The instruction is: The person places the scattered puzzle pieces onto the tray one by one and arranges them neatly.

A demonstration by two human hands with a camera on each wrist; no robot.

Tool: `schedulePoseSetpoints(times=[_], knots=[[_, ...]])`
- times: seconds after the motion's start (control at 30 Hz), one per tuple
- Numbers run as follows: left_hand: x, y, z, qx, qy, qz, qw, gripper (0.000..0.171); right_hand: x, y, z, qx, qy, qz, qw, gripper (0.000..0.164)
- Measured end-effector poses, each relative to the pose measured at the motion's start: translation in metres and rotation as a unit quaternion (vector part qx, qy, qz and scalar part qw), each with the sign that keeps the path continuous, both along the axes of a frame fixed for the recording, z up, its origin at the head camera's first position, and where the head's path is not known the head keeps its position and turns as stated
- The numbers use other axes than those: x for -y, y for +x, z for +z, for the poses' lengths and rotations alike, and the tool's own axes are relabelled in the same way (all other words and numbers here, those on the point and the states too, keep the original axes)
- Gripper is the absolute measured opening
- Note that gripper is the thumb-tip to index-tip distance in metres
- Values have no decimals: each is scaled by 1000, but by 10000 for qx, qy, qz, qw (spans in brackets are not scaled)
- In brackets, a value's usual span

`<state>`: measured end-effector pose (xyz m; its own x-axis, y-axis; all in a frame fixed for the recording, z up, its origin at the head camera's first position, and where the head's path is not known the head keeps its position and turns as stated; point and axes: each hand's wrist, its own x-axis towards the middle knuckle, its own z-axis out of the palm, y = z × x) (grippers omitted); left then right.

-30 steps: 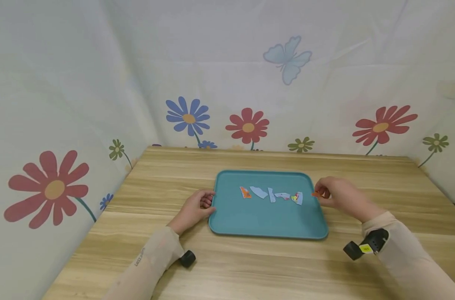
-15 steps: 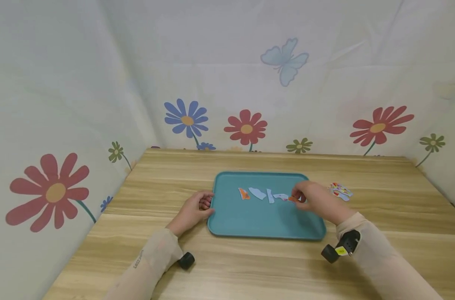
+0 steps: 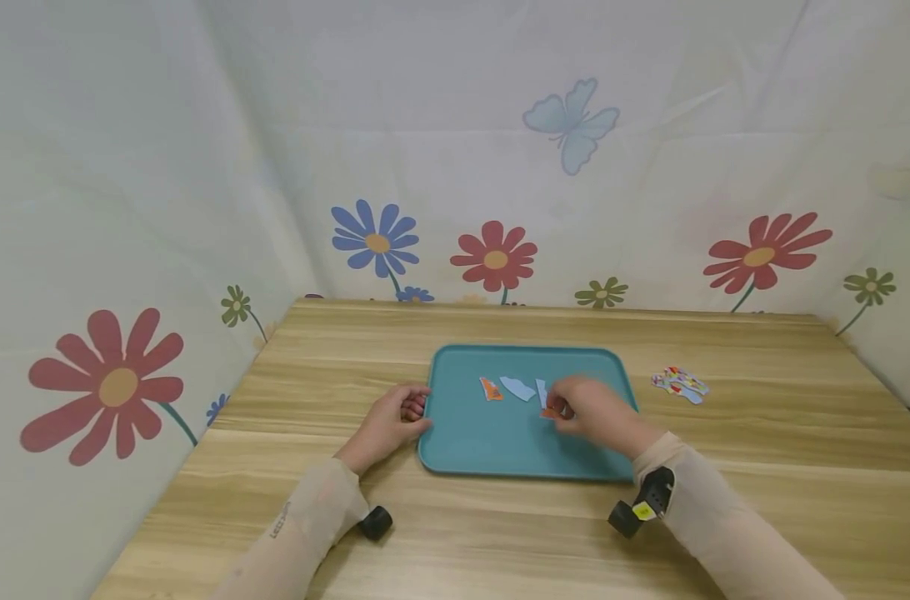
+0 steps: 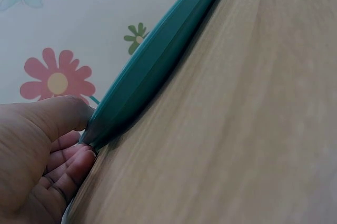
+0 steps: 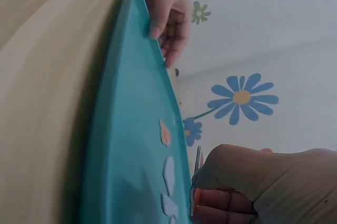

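A teal tray (image 3: 485,442) lies on the wooden table. My left hand (image 3: 386,425) holds its left rim, the thumb on top and the fingers against the outer side, as the left wrist view shows. Over the tray, my right hand (image 3: 601,412) pinches a thin orange puzzle piece (image 3: 549,413) between thumb and fingers; in the right wrist view this piece (image 5: 197,182) is tilted up on edge. On the tray lie an orange-and-white piece (image 3: 491,389), a pale blue piece (image 3: 517,388) and a narrow pale strip (image 3: 541,392). My right hand hides the pieces further right.
To the right of the tray, a small heap of colourful puzzle pieces (image 3: 680,385) lies on the table (image 3: 770,417). A flowered cloth (image 3: 440,150) hangs behind the table and along its left side. Each wrist carries a small black camera (image 3: 376,523).
My right hand has moved left with the orange piece, from the tray's right rim to over its middle. The heap at the right has come into view. The left hand stays at the rim.
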<state>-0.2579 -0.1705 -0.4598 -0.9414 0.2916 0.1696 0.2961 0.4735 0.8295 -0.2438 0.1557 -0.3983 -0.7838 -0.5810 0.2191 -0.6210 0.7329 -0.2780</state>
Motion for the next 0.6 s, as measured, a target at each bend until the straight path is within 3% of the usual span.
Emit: schedulePoseSetpoints(times=[0.33,0.6], knots=[[1,2,1,5,-22,23,10000,47,24,3,-15,483,-102,106,9987,13],[1,1,0,1,-12,46,10000,46,31,5,-20,330,-34,226,9992,13]])
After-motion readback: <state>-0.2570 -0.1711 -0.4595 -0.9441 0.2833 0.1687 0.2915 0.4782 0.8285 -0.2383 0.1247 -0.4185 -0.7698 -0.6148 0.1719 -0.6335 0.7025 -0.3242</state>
